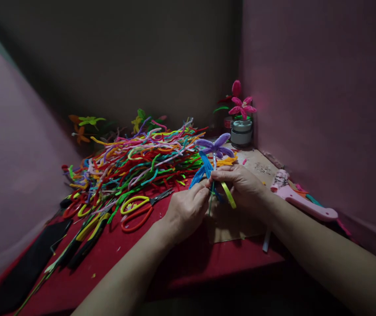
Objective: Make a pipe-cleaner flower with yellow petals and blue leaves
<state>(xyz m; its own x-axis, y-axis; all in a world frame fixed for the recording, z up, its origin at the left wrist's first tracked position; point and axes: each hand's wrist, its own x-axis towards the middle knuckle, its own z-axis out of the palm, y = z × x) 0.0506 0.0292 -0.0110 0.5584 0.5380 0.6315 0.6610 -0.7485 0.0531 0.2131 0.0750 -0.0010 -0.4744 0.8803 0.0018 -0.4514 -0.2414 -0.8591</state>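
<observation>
A purple pipe-cleaner flower [215,146] stands upright over the front of the table, its thin stem pinched between my two hands. My left hand [188,210] is closed, thumb and fingertips on the stem below the bloom. Pressed close beside it, my right hand [242,182] is also closed at the stem, just under the pale neck of the flower. A blue fuzzy flower or set of petals [204,170] sits against the stem near my left fingertips. From under my right hand hangs a yellow-green strip [229,195]. The exact contact of the fingertips is partly hidden.
A pile of coloured pipe cleaners [148,160] spreads across the red tablecloth [175,267]. Scissors [138,213] and pliers [91,232] lie left. A pink glue gun [306,202] rests right by a board [230,230]. Behind, a pink flower [241,106] stands in a pot [241,134].
</observation>
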